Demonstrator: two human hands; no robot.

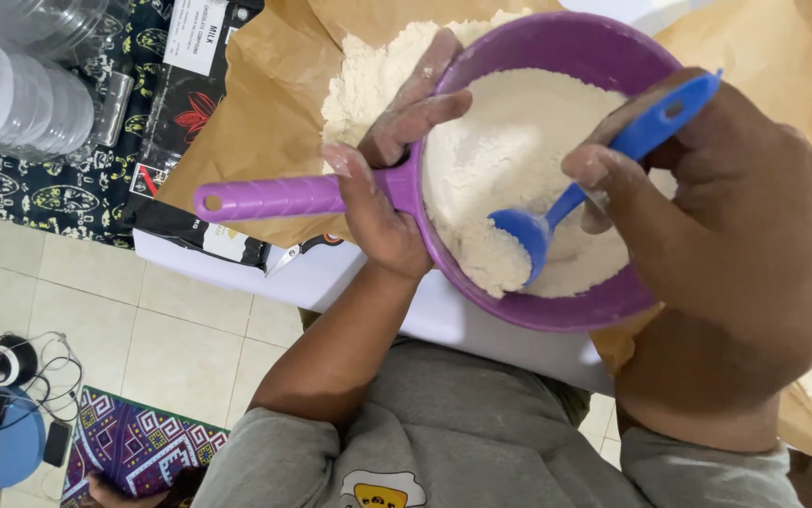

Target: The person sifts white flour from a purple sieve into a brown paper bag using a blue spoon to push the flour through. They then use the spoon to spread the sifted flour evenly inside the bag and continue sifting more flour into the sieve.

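Note:
My left hand [389, 179] grips a round purple sieve [519, 301] where its long purple handle [265, 198] meets the rim, with fingers curled over the edge. The sieve is full of pale flour [500, 141]. My right hand [707, 198] holds a blue plastic spoon [556, 212] by its handle, and the spoon's bowl is dug into the flour near the front of the sieve. A heap of sifted flour [368, 80] lies on brown paper [265, 103] behind the sieve.
Clear plastic containers [20, 85] stand at the top left on a patterned dark cloth [77, 193], next to a black packet [185, 103]. Below the white table edge [481, 329] are floor tiles [161, 339], a patterned mat [133, 442] and a blue object with cables [1, 433].

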